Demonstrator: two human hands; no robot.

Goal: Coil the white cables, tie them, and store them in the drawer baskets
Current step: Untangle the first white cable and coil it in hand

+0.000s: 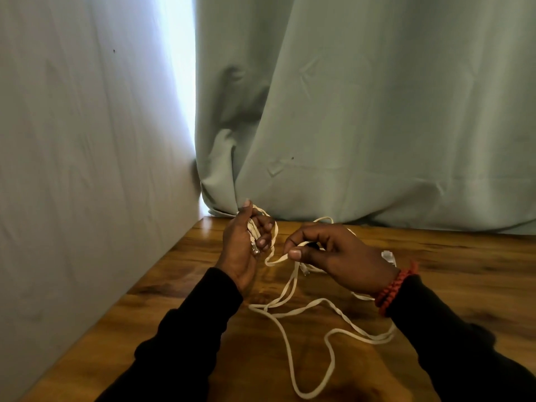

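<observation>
head view: two hands work a white cable over a wooden table (435, 256), looking forward and down.
left hand (242, 248): raised at the table's far left part, fingers curled around a few gathered turns of the white cable (290, 285); a metal-tipped plug (254, 247) pokes out below the fingers.
right hand (339, 259): thumb and forefinger pinch a strand of the same cable, the other fingers curled loosely behind.
cable position: a short span sags between the two hands; the rest lies uncoiled on the table in loose, crossing loops reaching toward the near edge.
second connector (388, 256): pale, partly hidden behind the right hand; blurred.
wrist: a red beaded bracelet (396, 287) on the right wrist, black sleeves on both arms.
backdrop: a pale green curtain (362, 111) hangs behind the table.
</observation>
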